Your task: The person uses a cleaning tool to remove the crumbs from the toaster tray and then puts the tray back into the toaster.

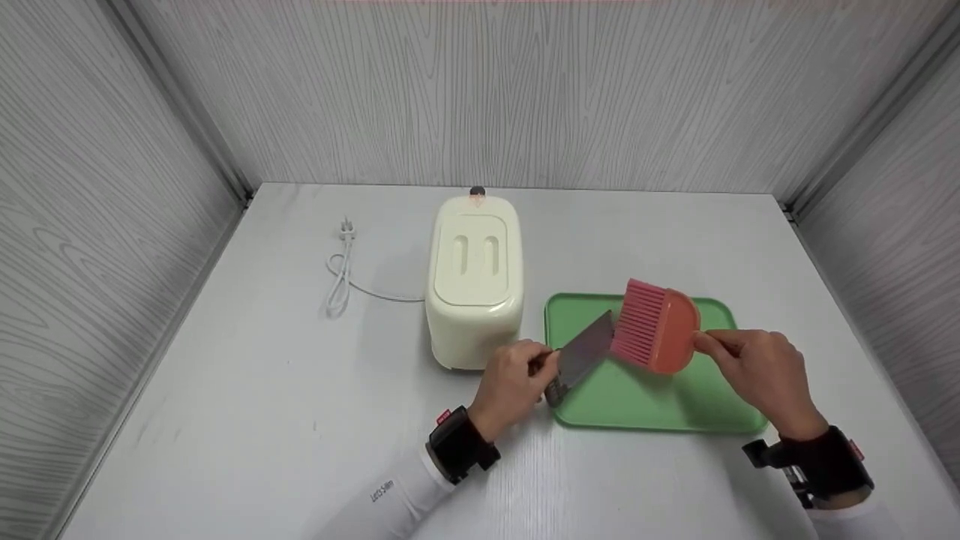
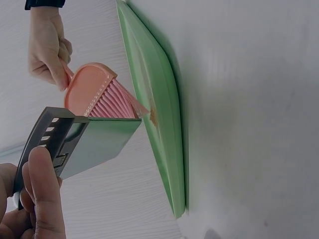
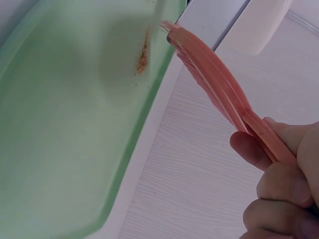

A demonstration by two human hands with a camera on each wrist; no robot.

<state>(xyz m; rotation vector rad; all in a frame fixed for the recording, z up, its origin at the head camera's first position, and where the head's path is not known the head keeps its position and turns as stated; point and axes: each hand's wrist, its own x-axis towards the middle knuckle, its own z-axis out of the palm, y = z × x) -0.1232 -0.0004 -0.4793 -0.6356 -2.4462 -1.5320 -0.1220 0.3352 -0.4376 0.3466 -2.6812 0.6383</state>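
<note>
My left hand (image 1: 516, 384) pinches a flat metal crumb tray (image 1: 587, 351) by its dark slotted end, holding it tilted over the left part of a green tray (image 1: 630, 411). A salmon-pink hand brush (image 1: 677, 334) is in my right hand (image 1: 763, 376), gripped by its handle. Its pink bristles (image 2: 117, 103) meet the crumb tray's far end. Brown crumbs (image 3: 143, 57) lie in a small streak on the green tray, below the brush. Just left of the green tray stands a cream toaster (image 1: 478, 259) with its lid on.
A white power cord (image 1: 341, 281) with its plug lies bundled left of the toaster. Wood-grained panels (image 1: 480, 90) enclose the white table (image 1: 300, 435) at the back and both sides.
</note>
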